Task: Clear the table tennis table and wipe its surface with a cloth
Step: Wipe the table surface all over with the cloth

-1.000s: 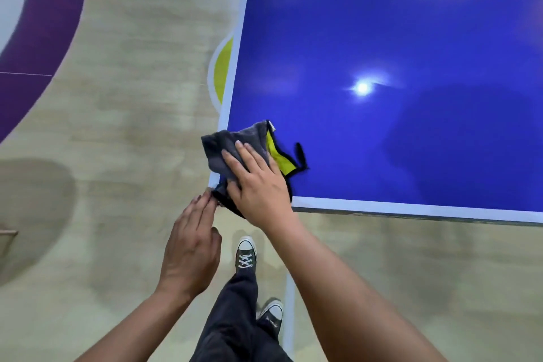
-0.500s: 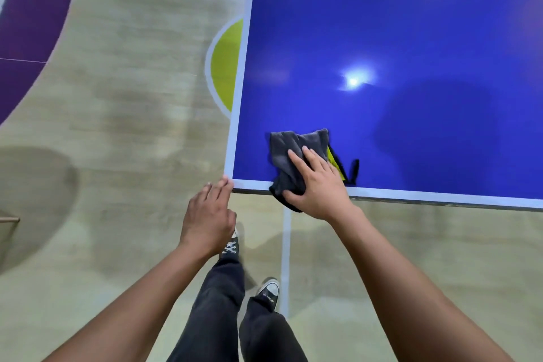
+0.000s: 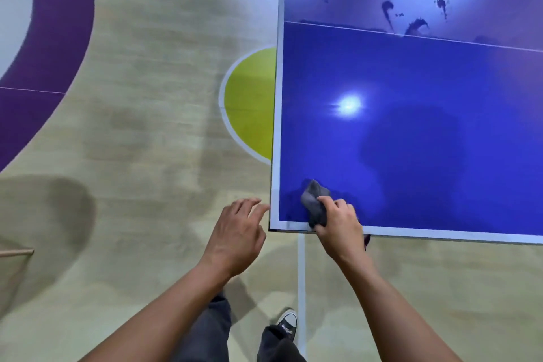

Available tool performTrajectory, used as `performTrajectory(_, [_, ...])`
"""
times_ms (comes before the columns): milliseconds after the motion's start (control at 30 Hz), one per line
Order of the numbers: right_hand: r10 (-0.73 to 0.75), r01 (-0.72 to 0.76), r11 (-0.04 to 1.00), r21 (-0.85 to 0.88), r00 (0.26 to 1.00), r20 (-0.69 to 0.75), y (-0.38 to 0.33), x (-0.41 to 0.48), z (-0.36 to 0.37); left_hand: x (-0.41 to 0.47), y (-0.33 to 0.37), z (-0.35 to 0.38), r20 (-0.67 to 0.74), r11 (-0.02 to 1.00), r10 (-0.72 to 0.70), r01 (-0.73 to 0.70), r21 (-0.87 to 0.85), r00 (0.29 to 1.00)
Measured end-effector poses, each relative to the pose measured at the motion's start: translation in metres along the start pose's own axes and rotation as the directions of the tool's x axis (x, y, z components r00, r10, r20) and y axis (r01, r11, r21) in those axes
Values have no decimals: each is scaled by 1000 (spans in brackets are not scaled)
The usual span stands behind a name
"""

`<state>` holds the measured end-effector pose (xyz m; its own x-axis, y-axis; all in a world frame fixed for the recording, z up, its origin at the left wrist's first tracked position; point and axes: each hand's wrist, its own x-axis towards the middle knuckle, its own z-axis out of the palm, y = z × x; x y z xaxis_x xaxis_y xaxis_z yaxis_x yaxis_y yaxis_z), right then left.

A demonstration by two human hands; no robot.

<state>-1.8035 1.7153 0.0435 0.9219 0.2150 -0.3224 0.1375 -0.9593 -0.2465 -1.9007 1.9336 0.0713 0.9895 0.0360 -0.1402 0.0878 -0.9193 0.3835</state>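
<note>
The blue table tennis table point(image 3: 426, 132) fills the right side, with white edge lines and its near left corner just ahead of me. A bunched grey cloth point(image 3: 315, 203) lies on that corner. My right hand point(image 3: 339, 226) grips the cloth, fingers curled round it at the near edge. Just left of the corner hovers my left hand point(image 3: 236, 233), fingers spread and relaxed, fingertips close to the table's edge and holding nothing. Dark smears point(image 3: 388, 10) mark the paler far part of the table beyond a thin white line.
Beige wooden floor point(image 3: 147, 97) lies to the left, with a purple curved band point(image 3: 50, 47) and a yellow-green circle point(image 3: 252, 106) partly under the table. A white floor line point(image 3: 301, 273) runs below the corner. My legs and a dark sneaker point(image 3: 286, 325) are at the bottom.
The cloth went from spread under flat fingers to bunched in my right hand, staying near the corner. My left hand stayed beside the corner. The view pulled back, showing more of the far table.
</note>
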Motion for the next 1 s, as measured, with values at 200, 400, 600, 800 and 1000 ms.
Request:
performTrajectory(200, [113, -36, 960, 278, 957, -268, -81, 1, -20, 18, -46, -77, -188, 996, 88, -83, 36, 978])
performTrajectory(400, [96, 30, 940, 340, 932, -349, -159, 30, -41, 43, -97, -143, -326, 995, 96, -83, 52, 941])
performTrajectory(600, [68, 85, 923, 376, 923, -378, -213, 92, -65, 102, -139, -189, -347, 995, 89, -70, 66, 934])
performTrajectory(800, [111, 86, 886, 455, 914, -390, -254, 192, -83, 197, -180, -225, -346, 992, 104, -72, 104, 932])
performTrajectory(1000, [126, 104, 851, 514, 910, -394, -298, 308, -124, 305, -215, -272, -358, 990, 117, -81, 115, 926])
